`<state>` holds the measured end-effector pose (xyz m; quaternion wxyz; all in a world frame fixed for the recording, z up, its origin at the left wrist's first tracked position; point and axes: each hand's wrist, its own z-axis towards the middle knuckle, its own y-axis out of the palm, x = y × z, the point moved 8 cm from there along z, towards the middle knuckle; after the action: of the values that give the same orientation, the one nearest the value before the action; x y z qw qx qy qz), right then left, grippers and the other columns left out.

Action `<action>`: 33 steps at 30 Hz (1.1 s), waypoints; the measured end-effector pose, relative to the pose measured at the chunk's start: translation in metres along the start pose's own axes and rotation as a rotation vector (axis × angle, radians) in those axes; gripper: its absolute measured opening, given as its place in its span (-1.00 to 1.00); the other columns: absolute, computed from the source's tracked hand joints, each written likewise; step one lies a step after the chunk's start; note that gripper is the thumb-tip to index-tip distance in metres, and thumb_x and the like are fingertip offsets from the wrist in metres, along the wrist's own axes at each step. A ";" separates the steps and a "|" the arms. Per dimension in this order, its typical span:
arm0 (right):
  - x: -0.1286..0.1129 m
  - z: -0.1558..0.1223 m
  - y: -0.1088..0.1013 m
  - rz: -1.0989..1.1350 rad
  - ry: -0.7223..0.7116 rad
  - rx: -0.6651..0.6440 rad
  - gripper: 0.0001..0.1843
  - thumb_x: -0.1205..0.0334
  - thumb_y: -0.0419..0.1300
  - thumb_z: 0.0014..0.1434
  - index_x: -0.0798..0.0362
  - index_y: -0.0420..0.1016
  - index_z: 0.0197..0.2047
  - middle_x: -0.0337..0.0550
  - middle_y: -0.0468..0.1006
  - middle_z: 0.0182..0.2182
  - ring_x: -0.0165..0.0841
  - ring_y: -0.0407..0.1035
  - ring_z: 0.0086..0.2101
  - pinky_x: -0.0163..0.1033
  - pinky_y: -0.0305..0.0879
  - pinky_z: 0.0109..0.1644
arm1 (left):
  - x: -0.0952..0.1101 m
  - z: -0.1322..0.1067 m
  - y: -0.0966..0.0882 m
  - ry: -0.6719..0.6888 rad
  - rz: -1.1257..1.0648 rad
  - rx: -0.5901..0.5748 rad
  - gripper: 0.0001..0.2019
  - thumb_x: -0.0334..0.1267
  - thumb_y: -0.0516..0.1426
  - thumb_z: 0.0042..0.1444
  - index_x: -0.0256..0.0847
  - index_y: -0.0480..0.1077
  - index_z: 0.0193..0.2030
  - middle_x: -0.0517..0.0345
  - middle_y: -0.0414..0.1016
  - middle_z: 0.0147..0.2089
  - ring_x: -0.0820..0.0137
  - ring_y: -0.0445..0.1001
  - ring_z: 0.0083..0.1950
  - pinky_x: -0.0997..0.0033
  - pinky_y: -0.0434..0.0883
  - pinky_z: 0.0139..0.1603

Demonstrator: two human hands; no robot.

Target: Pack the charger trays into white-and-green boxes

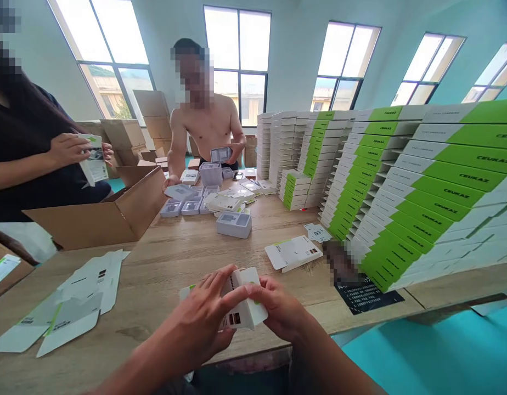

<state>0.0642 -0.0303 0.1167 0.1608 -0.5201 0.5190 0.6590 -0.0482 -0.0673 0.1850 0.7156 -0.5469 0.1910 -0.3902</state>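
Note:
Between my two hands, just above the table's near edge, is a small white-and-green carton (232,282) with its end flaps standing out. My left hand (204,307) wraps over the carton's left side, thumb lying across the top. On the other end, my right hand (280,307) pinches a flap with thumb and fingers. The inside of the carton is hidden from me. Beyond my hands lies a flattened white carton (293,253). A white plastic tray (234,225) with moulded compartments sits farther out.
Tall stacks of white-and-green boxes (438,192) line the right side. Flat unfolded cartons (78,296) lie at the left, near an open cardboard box (93,222). Across the table, one person (208,126) handles plastic trays; another person (27,142) at left holds a carton. A dark printed card (371,296) lies at right.

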 end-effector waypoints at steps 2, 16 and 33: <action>-0.011 0.000 -0.001 -0.259 -0.057 0.036 -0.58 -0.14 0.37 0.17 0.09 0.54 -0.31 -0.29 0.46 -0.47 -0.45 0.24 -0.48 -0.35 0.16 -0.38 | 0.006 0.003 -0.001 0.033 0.095 0.069 -0.16 -0.62 0.18 -0.04 0.09 0.13 0.37 -0.21 0.17 0.36 -0.10 0.41 0.25 -0.29 0.51 0.14; -0.058 -0.026 0.038 -1.161 -0.314 0.001 -0.47 0.03 -0.04 0.49 0.04 0.35 -0.50 -0.33 0.23 -0.58 -0.47 0.09 -0.53 -0.30 -0.06 -0.43 | -0.012 0.001 -0.022 -0.089 -0.495 -0.101 -0.80 -0.36 0.13 0.36 0.00 0.46 0.04 0.09 0.42 0.21 0.34 0.52 0.16 0.45 0.50 0.13; -0.075 -0.046 0.012 -0.981 -0.596 0.141 -0.78 0.03 0.16 0.41 -0.08 0.45 0.03 -0.14 0.68 -0.17 -0.30 0.53 -0.22 -0.24 0.41 -0.15 | 0.000 0.006 -0.030 0.042 -0.154 -0.116 -0.52 -0.45 0.11 0.38 0.07 0.31 0.35 0.14 0.52 0.18 0.23 0.45 0.17 0.22 0.47 0.16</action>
<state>0.1095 -0.0499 0.1905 0.6209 -0.4799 0.1921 0.5893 -0.0545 -0.0661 0.2152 0.6467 -0.5922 0.1855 -0.4435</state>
